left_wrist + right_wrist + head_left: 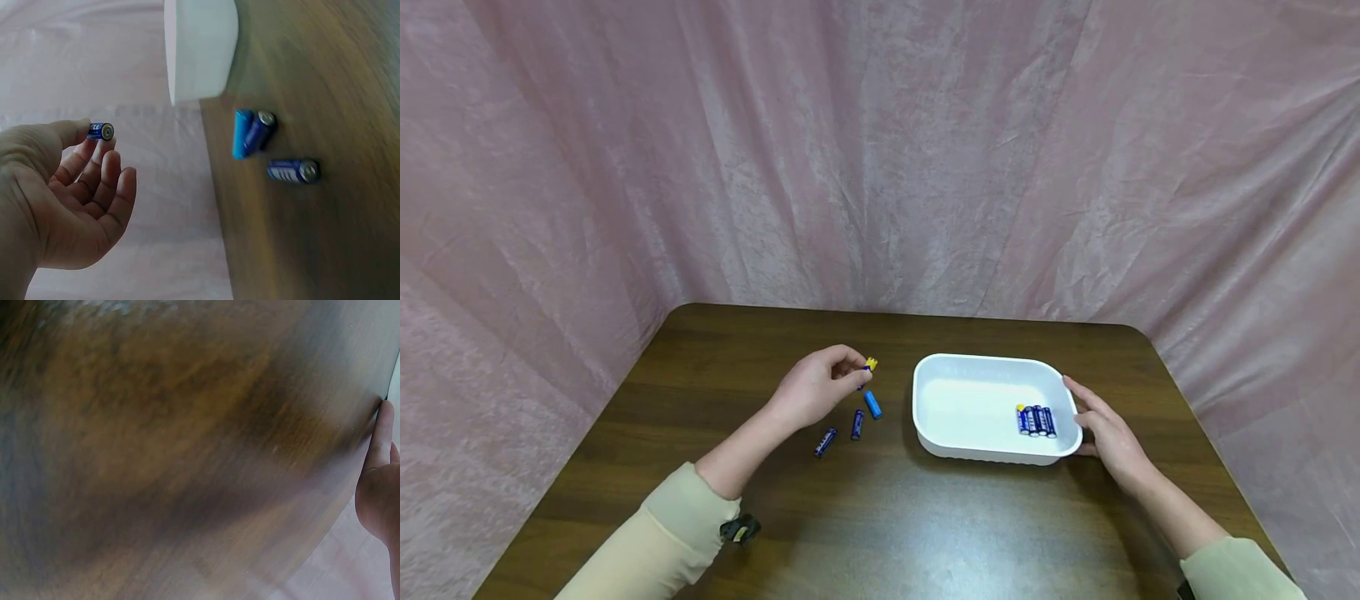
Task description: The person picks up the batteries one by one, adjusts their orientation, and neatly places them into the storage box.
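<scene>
In the head view my left hand (820,385) pinches a dark-blue battery with a yellow end (871,364) between thumb and fingertips, above the table. The left wrist view shows the silvery end of this held battery (101,131), the other fingers loosely bent below. Beneath the left hand lie a light-blue battery (873,405) and two dark-blue batteries (857,424). My right hand (1108,435) rests with extended fingers against the right end of a white plastic tub (966,452). Several blue batteries (1036,421) lie side by side inside it, near its right wall.
The brown wooden table (700,379) has rounded far corners. Pink velvety curtain (880,167) hangs behind it and down both sides. The tub stands right of the loose batteries.
</scene>
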A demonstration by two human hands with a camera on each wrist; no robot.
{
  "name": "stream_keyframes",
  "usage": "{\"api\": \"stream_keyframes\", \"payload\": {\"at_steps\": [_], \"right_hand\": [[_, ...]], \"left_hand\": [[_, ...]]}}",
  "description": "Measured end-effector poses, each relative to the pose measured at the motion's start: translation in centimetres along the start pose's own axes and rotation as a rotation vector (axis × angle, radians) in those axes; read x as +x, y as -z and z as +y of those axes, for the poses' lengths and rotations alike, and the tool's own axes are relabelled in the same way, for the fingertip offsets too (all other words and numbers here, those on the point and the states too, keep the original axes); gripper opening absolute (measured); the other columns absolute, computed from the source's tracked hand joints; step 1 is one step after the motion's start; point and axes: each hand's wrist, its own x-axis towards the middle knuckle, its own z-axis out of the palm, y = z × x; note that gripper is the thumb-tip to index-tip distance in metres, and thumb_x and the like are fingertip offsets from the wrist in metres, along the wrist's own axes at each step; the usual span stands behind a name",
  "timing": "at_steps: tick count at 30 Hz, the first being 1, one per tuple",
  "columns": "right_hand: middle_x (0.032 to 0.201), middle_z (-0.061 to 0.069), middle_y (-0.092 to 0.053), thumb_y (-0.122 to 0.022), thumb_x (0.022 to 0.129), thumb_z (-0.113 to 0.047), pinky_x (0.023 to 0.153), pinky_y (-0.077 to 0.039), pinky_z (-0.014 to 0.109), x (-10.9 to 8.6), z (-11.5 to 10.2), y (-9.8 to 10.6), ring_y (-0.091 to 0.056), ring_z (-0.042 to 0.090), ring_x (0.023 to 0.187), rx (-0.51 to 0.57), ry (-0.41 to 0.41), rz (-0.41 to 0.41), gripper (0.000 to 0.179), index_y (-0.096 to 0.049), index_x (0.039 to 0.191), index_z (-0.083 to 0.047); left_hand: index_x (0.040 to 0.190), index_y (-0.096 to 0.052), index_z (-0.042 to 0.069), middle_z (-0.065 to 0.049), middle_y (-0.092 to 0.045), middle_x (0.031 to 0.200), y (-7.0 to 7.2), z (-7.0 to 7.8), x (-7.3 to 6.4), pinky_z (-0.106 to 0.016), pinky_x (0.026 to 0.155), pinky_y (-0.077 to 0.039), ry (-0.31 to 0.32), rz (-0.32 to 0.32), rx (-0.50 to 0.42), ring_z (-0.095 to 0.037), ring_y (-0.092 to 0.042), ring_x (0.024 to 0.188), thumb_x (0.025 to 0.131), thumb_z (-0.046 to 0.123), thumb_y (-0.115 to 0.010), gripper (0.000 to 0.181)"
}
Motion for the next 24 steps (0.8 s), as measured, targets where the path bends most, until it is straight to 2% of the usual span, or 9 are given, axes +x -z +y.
{"api": "stream_keyframes", "payload": {"at_steps": [11,24], "right_hand": [[0.166,0.021,-0.020,-0.034,0.105,-0.011,0.080,-0.058,0.040,0.1,0.2,0.2,-0.041,0.040,0.134,0.001,0.002,0.005,0.062,-0.020,0.165,-0.019],[0.167,0.020,-0.019,-0.034,0.106,-0.010,0.081,-0.058,0.041,0.1,0.2,0.0,-0.041,0.039,0.133,0.004,0.009,0.003,0.061,-0.021,0.165,-0.019]], "left_hand": [[0.110,-0.071,0.024,0.009,-0.068,0.095,-1.6,2.7,0.8,-0.036,0.072,-0.052,-0.032,-0.090,-0.134,-0.015,-0.063,0.087,0.098,0.036,-0.071,0.017],[0.109,-0.071,0.022,0.008,-0.069,0.095,-3.9,5.3,2.3,-0.035,0.072,-0.052,-0.099,-0.154,-0.217,-0.015,-0.063,0.087,0.099,0.036,-0.069,0.017]]}}
